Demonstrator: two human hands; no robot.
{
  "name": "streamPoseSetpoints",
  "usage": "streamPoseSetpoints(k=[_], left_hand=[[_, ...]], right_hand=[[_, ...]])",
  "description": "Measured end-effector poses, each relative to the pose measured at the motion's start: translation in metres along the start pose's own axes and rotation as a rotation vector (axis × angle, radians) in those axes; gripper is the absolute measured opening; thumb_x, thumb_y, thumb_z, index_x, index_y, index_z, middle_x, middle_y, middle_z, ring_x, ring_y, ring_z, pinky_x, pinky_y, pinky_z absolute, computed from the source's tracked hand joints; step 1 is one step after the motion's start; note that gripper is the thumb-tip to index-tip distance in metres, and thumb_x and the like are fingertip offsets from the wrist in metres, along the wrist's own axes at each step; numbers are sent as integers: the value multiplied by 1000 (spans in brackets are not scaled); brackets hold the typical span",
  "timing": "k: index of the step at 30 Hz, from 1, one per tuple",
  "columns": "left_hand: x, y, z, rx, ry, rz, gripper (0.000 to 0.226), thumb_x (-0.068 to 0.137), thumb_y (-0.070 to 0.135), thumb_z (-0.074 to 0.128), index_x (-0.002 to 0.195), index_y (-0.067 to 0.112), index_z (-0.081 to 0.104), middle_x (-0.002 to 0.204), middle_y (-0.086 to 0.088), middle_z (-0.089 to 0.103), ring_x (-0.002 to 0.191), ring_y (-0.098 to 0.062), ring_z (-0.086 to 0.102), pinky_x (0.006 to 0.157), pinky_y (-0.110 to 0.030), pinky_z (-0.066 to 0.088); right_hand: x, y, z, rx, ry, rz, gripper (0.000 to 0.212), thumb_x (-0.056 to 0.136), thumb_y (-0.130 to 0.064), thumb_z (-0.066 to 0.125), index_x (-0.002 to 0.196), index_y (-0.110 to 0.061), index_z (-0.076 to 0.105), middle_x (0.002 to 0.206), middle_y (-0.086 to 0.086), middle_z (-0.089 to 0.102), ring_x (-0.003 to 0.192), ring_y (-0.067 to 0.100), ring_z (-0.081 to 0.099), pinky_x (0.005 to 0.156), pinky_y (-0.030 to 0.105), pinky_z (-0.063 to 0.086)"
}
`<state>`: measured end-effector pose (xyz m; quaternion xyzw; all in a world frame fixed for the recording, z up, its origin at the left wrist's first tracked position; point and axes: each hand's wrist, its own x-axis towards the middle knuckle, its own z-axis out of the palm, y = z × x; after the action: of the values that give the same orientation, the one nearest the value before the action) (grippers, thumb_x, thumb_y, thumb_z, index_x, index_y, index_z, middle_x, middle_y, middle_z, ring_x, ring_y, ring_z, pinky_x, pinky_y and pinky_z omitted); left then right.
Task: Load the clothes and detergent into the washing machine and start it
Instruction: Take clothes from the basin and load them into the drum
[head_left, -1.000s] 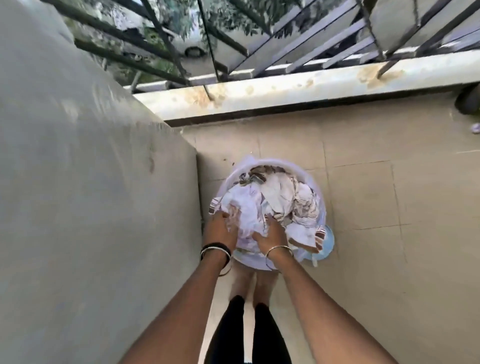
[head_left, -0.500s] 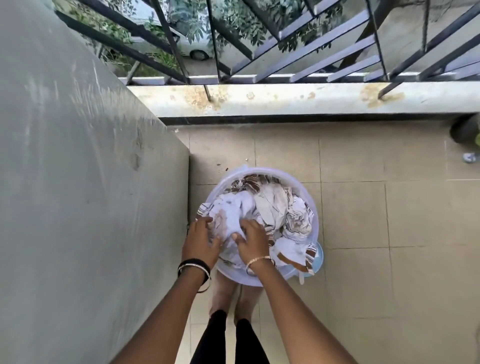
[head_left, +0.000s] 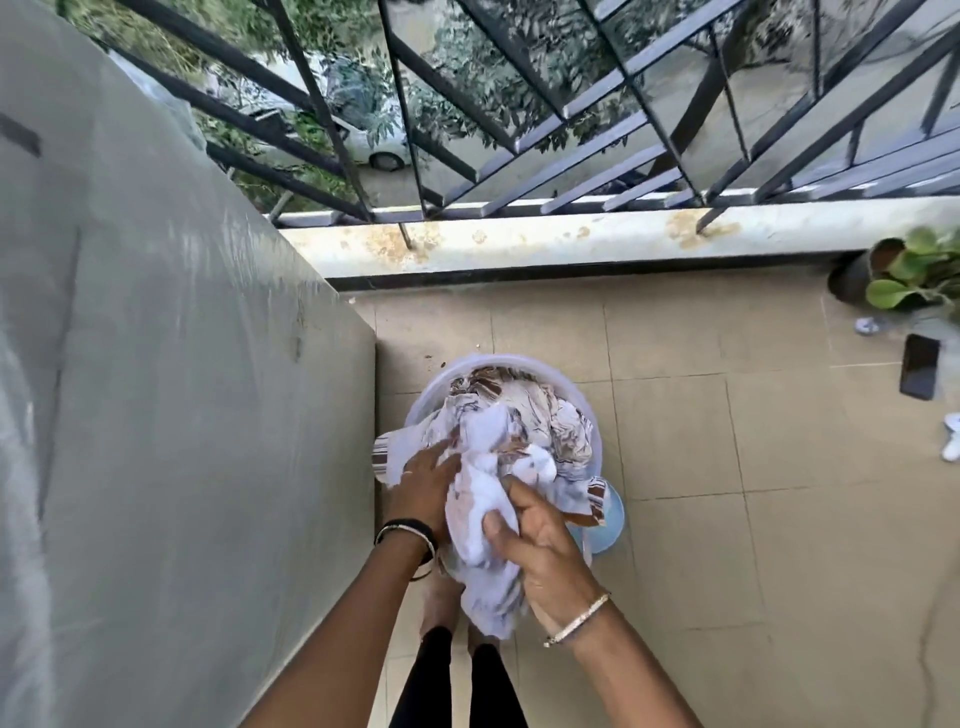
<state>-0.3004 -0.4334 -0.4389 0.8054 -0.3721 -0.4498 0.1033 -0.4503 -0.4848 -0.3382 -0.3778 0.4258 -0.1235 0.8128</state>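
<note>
Fingers (head_left: 519, 493) and thumb of my right hand (head_left: 540, 551) are curled tight round a bunch of white garment (head_left: 485, 577), which hangs from that grip down toward my feet. I hold it bunched so it comes away in one piece rather than trailing. Across from it my left hand (head_left: 423, 488) lies with fingers fairly straight, pressed against the side of the clothes (head_left: 540, 415), I think to keep the heap down when the white piece comes free. The clothes are heaped in a pale round tub (head_left: 431, 384) on the tiled floor (head_left: 727, 467), one striped edge spilling over the rim by my left hand. The tub stands hard against a tall grey covered bulk (head_left: 182, 415) on my left. I take that for the washing machine, with the tub set near so each armful has a short way to go. No detergent shows. Loading has barely begun, by my reckoning.
</note>
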Motion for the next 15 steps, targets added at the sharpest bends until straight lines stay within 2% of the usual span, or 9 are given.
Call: streamPoseSetpoints(k=[2,3,5,7,8,10,13,14,15], left_hand=[[-6,7,0,-72,36,51,45,92,47,39,130,28,53,139,6,50,130,-13,44,114,-31,30],[-12,13,-1,-167,83,63,37,92,39,45,126,27,55,133,7,52,126,-12,47,112,-27,31],[-18,18,-2,-421,201,48,32,88,25,50,118,24,58,130,1,56,123,-20,53,109,-34,38],[-28,31,-14,-609,298,29,37,86,23,47,118,14,63,130,-7,61,123,-24,55,109,-41,41],[-32,38,-22,-684,340,3,39,83,21,44,115,11,65,126,-7,63,120,-22,57,107,-38,42],[-49,67,-48,-824,437,-32,39,75,17,39,105,14,65,110,-4,66,109,-18,58,95,-26,46],[-69,100,-79,-1036,459,-122,21,81,15,49,96,11,63,95,0,63,99,-14,52,67,-6,47],[-75,108,-90,-1058,418,-211,16,86,17,54,96,10,64,101,-2,62,101,-13,51,65,-9,47],[-76,110,-99,-1108,339,-267,22,85,24,58,99,9,65,107,-5,63,105,-14,53,75,-15,49]], right_hand=[[-11,-14,-2,148,33,-12,38,82,-13,66,119,-8,62,114,8,71,106,21,65,90,27,52],[-14,-23,-6,224,54,-38,45,80,-14,68,123,-2,58,120,16,67,110,29,62,94,35,52],[-21,-38,-18,329,132,-96,47,80,-8,61,124,6,52,126,28,59,113,38,58,98,48,47],[-26,-48,-33,298,209,-158,42,77,-4,58,117,4,55,118,25,63,105,35,61,87,40,54],[-28,-50,-40,261,226,-186,43,74,-3,60,117,2,55,114,21,66,102,31,63,82,34,56],[-38,-60,-48,91,217,-195,57,68,-4,67,124,-6,53,116,10,67,102,22,64,78,27,55],[-48,-62,-55,-396,83,-93,95,58,-15,83,139,-24,36,132,-6,55,118,15,56,96,30,49],[-48,-60,-55,-559,54,-34,101,57,-17,87,140,-26,30,136,-10,48,124,16,51,103,31,43],[-51,-62,-50,-736,27,-7,106,57,-21,90,139,-26,23,140,-9,40,130,20,44,109,28,35]])
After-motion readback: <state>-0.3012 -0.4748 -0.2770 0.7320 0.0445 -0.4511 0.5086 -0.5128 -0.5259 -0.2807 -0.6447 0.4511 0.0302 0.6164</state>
